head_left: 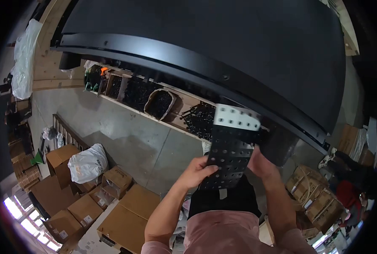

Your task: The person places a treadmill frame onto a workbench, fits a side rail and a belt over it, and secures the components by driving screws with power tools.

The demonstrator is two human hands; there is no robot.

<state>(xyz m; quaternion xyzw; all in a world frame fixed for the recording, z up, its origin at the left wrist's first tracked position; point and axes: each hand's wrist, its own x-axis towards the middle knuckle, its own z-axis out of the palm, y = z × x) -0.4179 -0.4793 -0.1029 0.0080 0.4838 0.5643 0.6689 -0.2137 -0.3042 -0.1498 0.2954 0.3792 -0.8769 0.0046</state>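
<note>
The step in hand seems to be handling the perforated black plate (230, 157), which is held in front of the near edge of the black-topped table (222, 38), its pale far end close under that edge. The left hand (198, 171) is clamped on the plate's left side, thumb over the face; the right hand (262, 163) is at the opposite side, its fingers hidden, so its grip cannot be told. A wooden parts tray (186, 104) runs beneath the table's edge. Any next move calls for keeping the plate clear of that edge.
</note>
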